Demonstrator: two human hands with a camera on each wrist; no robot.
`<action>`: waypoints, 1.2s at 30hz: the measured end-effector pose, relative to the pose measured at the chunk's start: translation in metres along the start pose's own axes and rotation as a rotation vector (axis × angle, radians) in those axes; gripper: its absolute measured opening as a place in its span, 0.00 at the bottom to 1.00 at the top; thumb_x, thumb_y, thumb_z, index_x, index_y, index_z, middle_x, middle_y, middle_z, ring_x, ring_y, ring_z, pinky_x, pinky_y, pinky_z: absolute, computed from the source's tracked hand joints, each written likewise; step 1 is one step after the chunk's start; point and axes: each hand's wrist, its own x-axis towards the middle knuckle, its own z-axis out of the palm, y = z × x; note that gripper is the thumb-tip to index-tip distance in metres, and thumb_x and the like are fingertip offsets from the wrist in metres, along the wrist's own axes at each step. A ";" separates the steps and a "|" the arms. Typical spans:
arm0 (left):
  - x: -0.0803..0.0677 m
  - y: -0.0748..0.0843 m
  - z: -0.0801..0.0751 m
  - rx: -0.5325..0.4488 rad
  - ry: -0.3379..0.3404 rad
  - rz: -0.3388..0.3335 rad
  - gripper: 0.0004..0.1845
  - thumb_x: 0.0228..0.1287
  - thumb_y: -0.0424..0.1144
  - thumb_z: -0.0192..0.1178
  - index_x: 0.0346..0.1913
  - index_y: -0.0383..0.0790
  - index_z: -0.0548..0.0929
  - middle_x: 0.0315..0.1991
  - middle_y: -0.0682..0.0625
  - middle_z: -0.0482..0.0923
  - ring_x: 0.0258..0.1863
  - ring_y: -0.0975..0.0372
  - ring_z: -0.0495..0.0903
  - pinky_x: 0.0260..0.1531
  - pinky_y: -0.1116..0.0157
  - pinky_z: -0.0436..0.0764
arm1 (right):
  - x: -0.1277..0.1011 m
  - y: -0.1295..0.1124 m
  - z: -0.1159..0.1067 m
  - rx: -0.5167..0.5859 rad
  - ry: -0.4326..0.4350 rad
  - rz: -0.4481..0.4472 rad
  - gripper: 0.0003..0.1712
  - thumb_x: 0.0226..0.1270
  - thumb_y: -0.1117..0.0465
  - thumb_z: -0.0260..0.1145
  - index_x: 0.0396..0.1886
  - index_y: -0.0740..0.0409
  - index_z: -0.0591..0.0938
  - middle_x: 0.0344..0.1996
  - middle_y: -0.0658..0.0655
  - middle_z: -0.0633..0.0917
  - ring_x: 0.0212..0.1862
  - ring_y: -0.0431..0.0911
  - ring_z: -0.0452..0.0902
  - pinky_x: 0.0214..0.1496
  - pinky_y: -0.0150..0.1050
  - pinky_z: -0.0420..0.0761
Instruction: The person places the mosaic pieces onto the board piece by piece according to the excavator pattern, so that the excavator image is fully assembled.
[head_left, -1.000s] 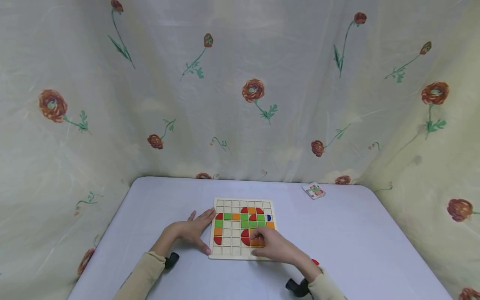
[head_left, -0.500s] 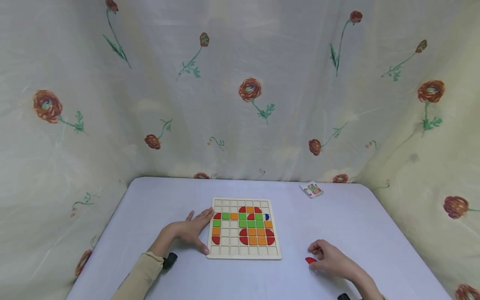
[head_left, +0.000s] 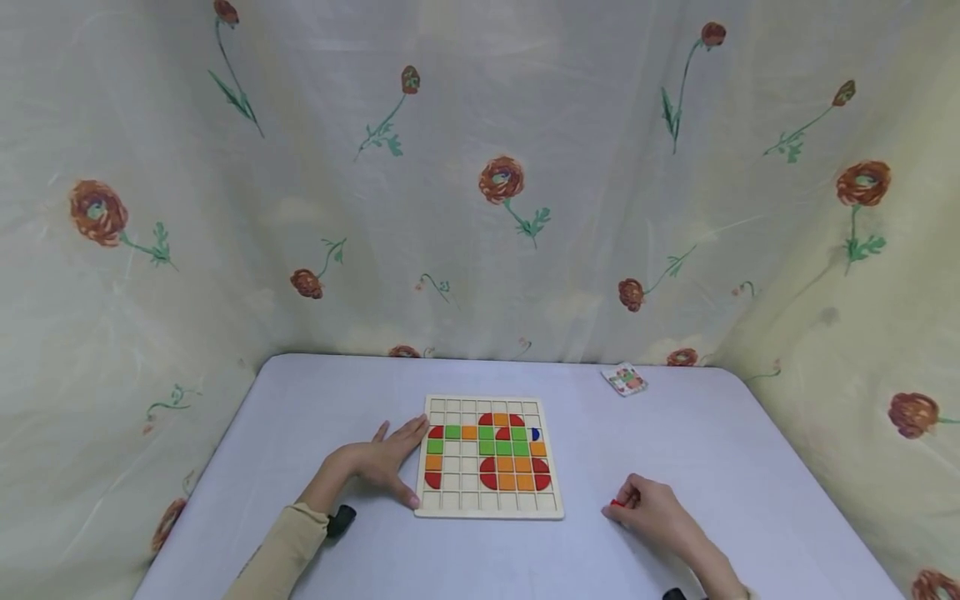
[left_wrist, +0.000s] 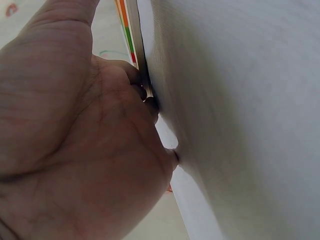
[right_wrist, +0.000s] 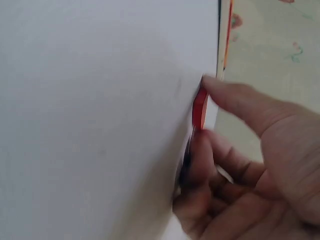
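A pale wooden grid board [head_left: 468, 501] lies on the table, with red, green, orange and blue pieces set in many of its cells. My left hand [head_left: 387, 463] rests along the board's left edge, fingers spread, thumb near the lower left corner; the left wrist view shows its palm beside the board's side. To the right of the board, my right hand [head_left: 654, 512] pinches a small red piece [right_wrist: 199, 108] between thumb and fingers, close over the tabletop. Most of that piece is covered by the fingertips in the head view.
A small card [head_left: 625, 379] with a coloured pattern lies near the table's back right edge. The white-covered table [head_left: 337, 392] is bordered by a flowered curtain [head_left: 450, 208] at the back and sides.
My right hand has left the board's lower right part, moved right to a red piece on the table, and now grips it. My left hand has stayed at the board's edge.
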 end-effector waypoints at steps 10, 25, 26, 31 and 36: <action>0.000 -0.001 -0.001 0.000 -0.002 -0.007 0.69 0.40 0.65 0.73 0.77 0.40 0.43 0.79 0.48 0.36 0.78 0.55 0.36 0.73 0.42 0.34 | 0.004 -0.006 -0.003 -0.032 -0.025 0.031 0.21 0.59 0.44 0.70 0.26 0.56 0.76 0.20 0.50 0.75 0.24 0.41 0.67 0.24 0.32 0.66; -0.002 0.000 -0.001 -0.019 -0.021 -0.015 0.69 0.40 0.66 0.73 0.77 0.40 0.43 0.79 0.48 0.35 0.78 0.54 0.36 0.73 0.42 0.33 | 0.017 0.014 -0.015 0.051 -0.238 -0.287 0.13 0.57 0.63 0.72 0.43 0.54 0.81 0.38 0.50 0.80 0.37 0.40 0.71 0.36 0.29 0.74; -0.003 0.001 -0.001 -0.023 -0.024 -0.016 0.69 0.40 0.66 0.72 0.77 0.40 0.43 0.79 0.48 0.35 0.78 0.54 0.35 0.73 0.42 0.33 | 0.017 0.012 -0.012 0.051 -0.234 -0.262 0.12 0.56 0.63 0.72 0.41 0.54 0.81 0.36 0.49 0.80 0.36 0.41 0.71 0.35 0.29 0.74; -0.001 0.001 0.000 -0.010 -0.017 -0.013 0.69 0.40 0.67 0.72 0.78 0.40 0.43 0.79 0.48 0.35 0.78 0.55 0.36 0.73 0.42 0.34 | 0.019 0.000 -0.005 0.043 -0.201 -0.194 0.11 0.54 0.60 0.73 0.36 0.54 0.81 0.28 0.49 0.78 0.31 0.41 0.70 0.29 0.30 0.71; 0.000 0.000 0.000 -0.005 -0.012 -0.013 0.69 0.40 0.67 0.72 0.78 0.41 0.42 0.79 0.48 0.35 0.78 0.55 0.36 0.73 0.42 0.34 | 0.027 -0.028 0.001 0.033 -0.190 -0.241 0.13 0.54 0.57 0.74 0.38 0.53 0.81 0.29 0.47 0.80 0.32 0.41 0.71 0.29 0.30 0.72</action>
